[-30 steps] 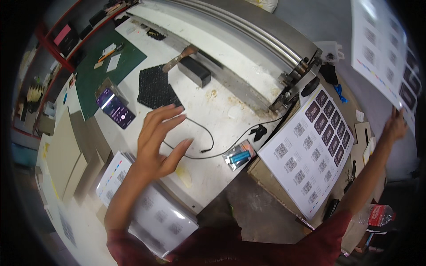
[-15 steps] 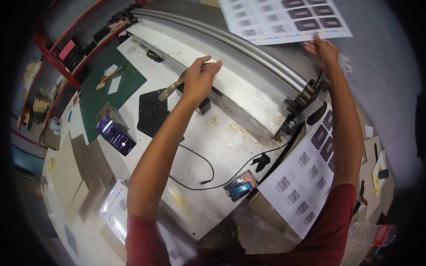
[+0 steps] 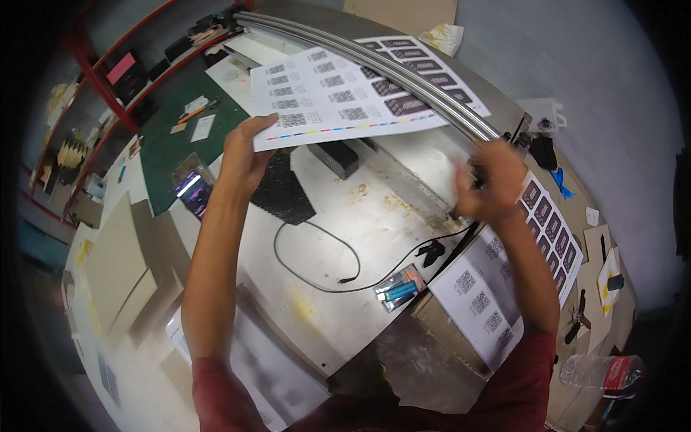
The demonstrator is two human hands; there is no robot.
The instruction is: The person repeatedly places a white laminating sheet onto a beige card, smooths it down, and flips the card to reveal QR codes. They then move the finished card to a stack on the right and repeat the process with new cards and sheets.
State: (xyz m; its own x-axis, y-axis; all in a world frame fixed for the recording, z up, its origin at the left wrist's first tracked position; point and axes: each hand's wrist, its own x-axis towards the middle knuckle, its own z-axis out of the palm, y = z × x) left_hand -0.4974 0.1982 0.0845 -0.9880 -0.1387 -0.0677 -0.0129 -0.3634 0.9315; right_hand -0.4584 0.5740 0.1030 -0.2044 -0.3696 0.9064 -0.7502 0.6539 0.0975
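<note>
My left hand (image 3: pixel 246 153) pinches the near left corner of a large printed sheet (image 3: pixel 324 97) with square codes and dark label shapes. The sheet passes beneath the long metal rollers (image 3: pixel 432 90) of a machine, and part of it shows on the far side. At the rollers' right end is my right hand (image 3: pixel 493 180), its fingers curled but smeared by motion. Whatever it may grip there is hidden. Below the sheet, the machine's white trough (image 3: pixel 425 162) is partly covered.
A second printed sheet (image 3: pixel 479 299) lies by my right forearm. On the white table are a black cable (image 3: pixel 317 288), a small pack with a blue item (image 3: pixel 399 291), a black textured mat (image 3: pixel 284 191) and a phone (image 3: pixel 193 193). A green cutting mat (image 3: pixel 169 155) lies left; pliers (image 3: pixel 577 317) lie right.
The sheet has come down from the upper right and now lies across the trough and under the rollers. My left hand has taken its corner; my right hand has moved to the rollers' end.
</note>
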